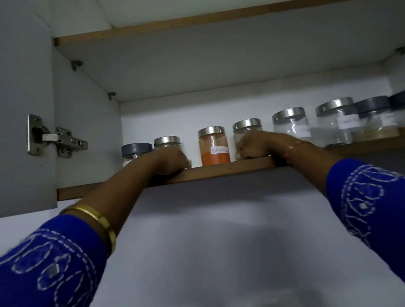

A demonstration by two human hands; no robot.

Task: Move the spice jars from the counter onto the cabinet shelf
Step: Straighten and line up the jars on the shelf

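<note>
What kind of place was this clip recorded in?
Most likely a home kitchen, looking up into an open wall cabinet. A wooden shelf carries a row of labelled spice jars, among them one of orange powder, and a metal door hinge shows at left.

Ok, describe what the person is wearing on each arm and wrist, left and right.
Both arms wear deep blue sleeves stitched with white looping embroidery and small mirror-like diamond pieces. The left sleeve ends short of the wrist, where a plain flat gold metal bangle sits. The right sleeve matches it; at that wrist is a thin reddish-orange bangle. The left hand and right hand are bare, with no visible rings.
</note>
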